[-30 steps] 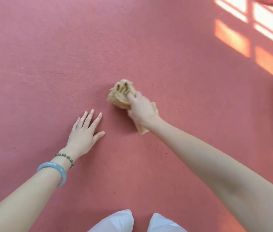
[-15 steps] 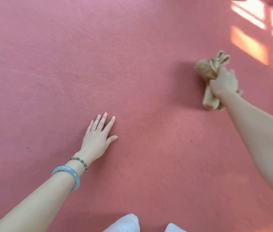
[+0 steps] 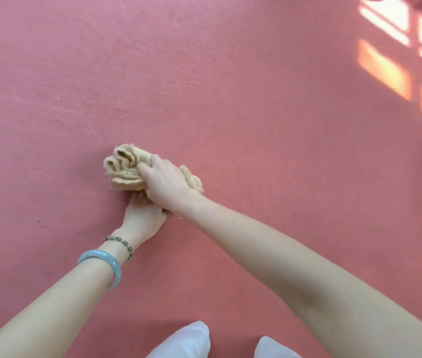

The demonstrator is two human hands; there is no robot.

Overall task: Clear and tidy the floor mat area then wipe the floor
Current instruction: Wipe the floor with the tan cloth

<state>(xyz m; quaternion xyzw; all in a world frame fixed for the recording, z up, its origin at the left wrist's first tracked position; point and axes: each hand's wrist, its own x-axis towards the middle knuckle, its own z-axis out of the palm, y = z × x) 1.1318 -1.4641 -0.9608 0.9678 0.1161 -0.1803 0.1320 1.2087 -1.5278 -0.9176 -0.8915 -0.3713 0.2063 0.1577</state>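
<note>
A crumpled tan cloth point(image 3: 124, 167) lies pressed on the red floor point(image 3: 230, 99) near the middle of the view. My right hand point(image 3: 166, 183) is closed on the cloth, its arm reaching in from the lower right. My left hand point(image 3: 144, 215) rests flat on the floor just below the cloth, palm down; its fingertips are hidden under my right hand. A pale blue bangle point(image 3: 104, 264) and a bead bracelet point(image 3: 120, 244) sit on the left wrist.
Red floor fills the whole view. Patches of sunlight point(image 3: 385, 65) fall at the top right. My white-clad knees point(image 3: 186, 342) show at the bottom edge.
My right hand has swept the cloth from the far right back to the left, over the fingers of my left hand. The left hand has stayed planted on the floor.
</note>
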